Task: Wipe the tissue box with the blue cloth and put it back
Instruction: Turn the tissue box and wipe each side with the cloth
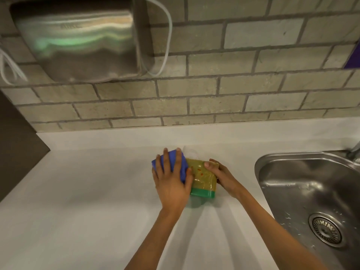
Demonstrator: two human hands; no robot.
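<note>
A brick wall [194,98] stands behind a white bench [87,191]. A shiny metal dryer [78,39] hangs on the wall up at the left. A steel sink [311,195] is set into the bench on the right.

The box [203,180] sits on the bench near the back edge, a little left of the sink. It is yellow with a green band at the near end. A see-through wrap makes it look shiny. A white tissue [190,153] pokes up at its far end.

The left hand [172,182] lies flat with fingers spread and presses the cloth [175,165] on the left side of the box. It is pushing down on the cloth, not pinching it. The right hand [222,175] wraps around the right side of the box, with the thumb on top, and holds it steady.

The box looks light, so it may slide when rubbed. The shiny wrap may be slippery. The sides can dent if squeezed hard. It seems best to hold it by the two long sides, gently but firmly. The cloth is soft and bends to fit the box.

The wiping looks under way; putting the box back is not yet done.
</note>
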